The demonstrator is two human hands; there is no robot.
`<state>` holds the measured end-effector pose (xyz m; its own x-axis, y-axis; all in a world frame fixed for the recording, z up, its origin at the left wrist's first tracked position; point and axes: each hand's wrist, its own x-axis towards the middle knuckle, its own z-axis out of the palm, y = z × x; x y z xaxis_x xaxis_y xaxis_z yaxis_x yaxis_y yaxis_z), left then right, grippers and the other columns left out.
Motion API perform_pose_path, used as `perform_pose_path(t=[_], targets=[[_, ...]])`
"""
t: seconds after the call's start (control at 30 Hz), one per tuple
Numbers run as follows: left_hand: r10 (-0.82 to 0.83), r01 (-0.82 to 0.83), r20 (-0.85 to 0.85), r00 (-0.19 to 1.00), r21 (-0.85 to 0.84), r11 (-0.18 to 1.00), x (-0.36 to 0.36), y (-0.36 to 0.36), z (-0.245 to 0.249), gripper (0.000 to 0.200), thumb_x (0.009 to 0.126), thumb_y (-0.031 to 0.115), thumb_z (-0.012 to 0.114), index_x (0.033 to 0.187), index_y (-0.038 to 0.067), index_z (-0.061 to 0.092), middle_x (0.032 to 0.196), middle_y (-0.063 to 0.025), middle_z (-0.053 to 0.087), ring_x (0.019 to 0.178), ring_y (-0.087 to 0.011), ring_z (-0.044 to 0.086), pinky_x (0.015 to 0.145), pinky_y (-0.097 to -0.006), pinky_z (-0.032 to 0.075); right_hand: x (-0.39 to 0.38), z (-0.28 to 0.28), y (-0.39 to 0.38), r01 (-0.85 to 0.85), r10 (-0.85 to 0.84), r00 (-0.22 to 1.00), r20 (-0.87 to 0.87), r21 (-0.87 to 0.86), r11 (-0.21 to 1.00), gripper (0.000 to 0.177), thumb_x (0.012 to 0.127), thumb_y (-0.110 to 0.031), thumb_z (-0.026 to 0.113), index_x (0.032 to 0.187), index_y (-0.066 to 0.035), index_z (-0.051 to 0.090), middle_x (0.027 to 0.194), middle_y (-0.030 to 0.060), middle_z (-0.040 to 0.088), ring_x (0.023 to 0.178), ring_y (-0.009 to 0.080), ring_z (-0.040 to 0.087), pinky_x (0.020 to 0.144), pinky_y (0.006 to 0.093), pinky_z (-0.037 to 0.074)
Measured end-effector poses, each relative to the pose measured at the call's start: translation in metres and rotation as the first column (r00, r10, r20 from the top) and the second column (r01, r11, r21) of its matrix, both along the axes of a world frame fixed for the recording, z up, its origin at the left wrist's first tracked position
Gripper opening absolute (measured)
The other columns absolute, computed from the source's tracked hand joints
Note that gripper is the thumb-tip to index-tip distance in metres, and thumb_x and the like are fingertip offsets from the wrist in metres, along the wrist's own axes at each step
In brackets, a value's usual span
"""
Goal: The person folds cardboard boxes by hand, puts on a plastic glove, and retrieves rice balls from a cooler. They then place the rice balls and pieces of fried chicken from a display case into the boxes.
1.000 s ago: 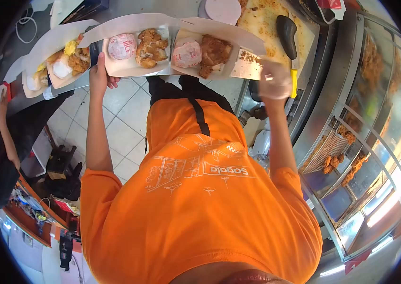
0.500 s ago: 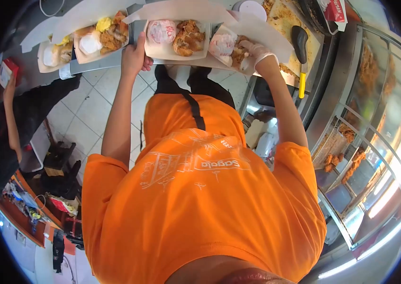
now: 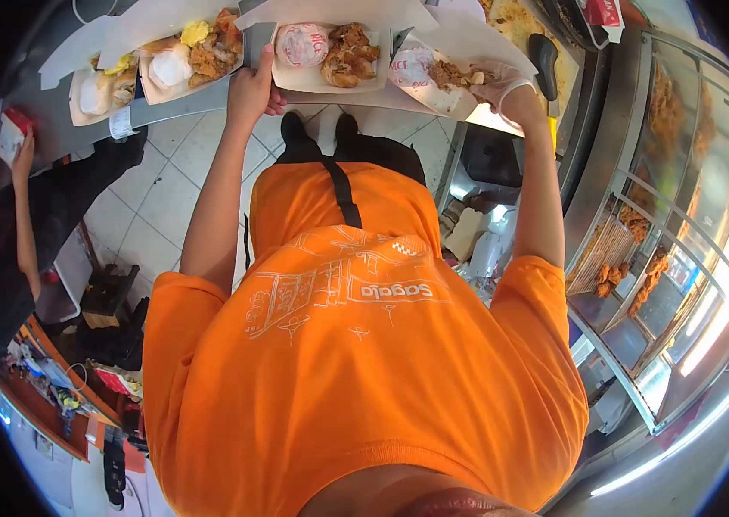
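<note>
At the counter's front edge (image 3: pixel 183 116), my left hand (image 3: pixel 252 93) is closed over the edge. Its thumb lies beside an open paper box (image 3: pixel 330 89) holding a wrapped rice portion (image 3: pixel 302 45) and fried chicken (image 3: pixel 350 55). My right hand (image 3: pixel 504 93), in a thin clear glove, grips the right end of another open box (image 3: pixel 433 105). Its fingers are bent by the chicken pieces (image 3: pixel 455 74); the fingertips are partly hidden. A wrapped rice portion (image 3: pixel 413 67) sits at that box's left end.
Two more open boxes (image 3: pixel 162 93) with rice, chicken and yellow food stand at left. A knife (image 3: pixel 543 65) lies on a crumb-covered board (image 3: pixel 511 19). A glass display cabinet (image 3: pixel 657 215) borders my right. Another person's hand (image 3: pixel 23 157) holds a red-and-white box (image 3: pixel 11 136).
My right hand has moved right, and the right end of its box now reaches farther right. My left hand keeps its place at the counter edge. The view has shifted slightly.
</note>
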<state>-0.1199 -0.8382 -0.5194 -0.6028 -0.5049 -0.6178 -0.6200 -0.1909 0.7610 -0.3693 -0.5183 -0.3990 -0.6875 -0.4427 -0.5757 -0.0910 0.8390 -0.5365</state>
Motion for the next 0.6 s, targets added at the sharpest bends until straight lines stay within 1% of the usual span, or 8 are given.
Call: perform_pose_path(t=[0.03, 0.2, 0.3, 0.37, 0.4, 0.43, 0.5, 0.6], targets=[[0.002, -0.002, -0.008, 1.000, 0.013, 1.000, 0.001, 0.000, 0.000, 0.091, 0.091, 0.072, 0.043, 0.059, -0.011, 0.060, 0.054, -0.0172, 0.062, 0.043, -0.0226, 0.063, 0.040, -0.0295, 0.052, -0.003, 0.003, 0.003, 0.055, -0.047, 0.987, 0.155, -0.046, 0.997, 0.035, 0.087, -0.004, 0.069, 0.121, -0.006, 0.065, 0.087, 0.0058, 0.066, 0.059, 0.0094, 0.051, 0.051, 0.0252, 0.043], [0.016, -0.016, -0.007, 1.000, 0.000, 1.000, 0.000, 0.000, 0.004, 0.090, 0.090, 0.073, 0.043, 0.059, -0.010, 0.059, 0.054, -0.0173, 0.061, 0.043, -0.0230, 0.063, 0.040, -0.0293, 0.052, -0.013, 0.009, 0.013, 0.165, -0.111, 0.955, 0.277, -0.180, 0.970, 0.039, 0.089, -0.004, 0.068, 0.127, -0.003, 0.061, 0.089, 0.0057, 0.066, 0.059, 0.0097, 0.049, 0.049, 0.0242, 0.041], [0.028, -0.028, 0.005, 1.000, -0.004, 1.000, -0.001, 0.002, 0.005, 0.089, 0.090, 0.073, 0.043, 0.058, -0.008, 0.058, 0.054, -0.0175, 0.061, 0.043, -0.0232, 0.063, 0.039, -0.0298, 0.052, -0.014, -0.004, 0.020, 0.086, -0.025, 0.966, 0.256, -0.231, 0.969, 0.047, 0.087, -0.002, 0.068, 0.132, 0.000, 0.055, 0.091, 0.0068, 0.068, 0.062, 0.0115, 0.053, 0.055, 0.0269, 0.047], [0.047, -0.046, 0.016, 0.999, -0.012, 0.999, -0.002, 0.004, 0.006, 0.089, 0.090, 0.073, 0.043, 0.057, -0.008, 0.057, 0.054, -0.0177, 0.061, 0.042, -0.0234, 0.063, 0.039, -0.0305, 0.052, -0.017, -0.032, 0.030, -0.094, 0.134, 0.988, 0.083, -0.371, 0.924, 0.049, 0.085, 0.002, 0.068, 0.132, 0.000, 0.055, 0.093, 0.0082, 0.069, 0.071, 0.0143, 0.061, 0.065, 0.0298, 0.052], [0.049, -0.049, 0.015, 0.999, -0.011, 0.999, -0.002, 0.004, 0.006, 0.089, 0.090, 0.073, 0.042, 0.056, -0.008, 0.057, 0.054, -0.0176, 0.061, 0.043, -0.0238, 0.063, 0.039, -0.0313, 0.052, -0.006, -0.040, 0.027, 0.068, -0.019, 0.977, 0.213, -0.224, 0.972, 0.051, 0.082, 0.007, 0.066, 0.131, 0.002, 0.055, 0.098, 0.0085, 0.069, 0.084, 0.0181, 0.066, 0.072, 0.0314, 0.054], [0.054, -0.054, 0.015, 0.998, -0.014, 0.998, -0.002, 0.004, 0.005, 0.088, 0.091, 0.073, 0.042, 0.056, -0.007, 0.057, 0.054, -0.0174, 0.061, 0.043, -0.0241, 0.063, 0.040, -0.0321, 0.052, 0.016, -0.036, 0.017, 0.114, -0.096, 0.993, 0.069, -0.364, 0.924, 0.049, 0.079, 0.007, 0.068, 0.127, 0.000, 0.059, 0.101, 0.0124, 0.071, 0.091, 0.0246, 0.068, 0.076, 0.0356, 0.054], [0.066, -0.065, 0.033, 0.997, -0.042, 0.997, -0.001, 0.002, -0.003, 0.089, 0.091, 0.073, 0.041, 0.057, -0.007, 0.059, 0.054, -0.0178, 0.062, 0.044, -0.0248, 0.064, 0.041, -0.0325, 0.053, 0.026, -0.047, 0.013, -0.253, 0.283, 0.851, -0.443, 0.127, 0.959, 0.041, 0.081, -0.004, 0.069, 0.121, -0.005, 0.062, 0.102, 0.0156, 0.071, 0.094, 0.0334, 0.067, 0.080, 0.0415, 0.053], [0.084, -0.084, 0.004, 0.996, 0.037, 0.996, 0.005, 0.004, -0.008, 0.091, 0.090, 0.075, 0.039, 0.063, -0.008, 0.064, 0.060, -0.0177, 0.065, 0.051, -0.0244, 0.068, 0.046, -0.0308, 0.055, 0.033, -0.057, 0.007, -0.240, 0.339, 0.784, -0.519, 0.251, 0.938, 0.032, 0.084, -0.017, 0.067, 0.115, -0.009, 0.064, 0.104, 0.0180, 0.069, 0.096, 0.0383, 0.064, 0.082, 0.0460, 0.051]])
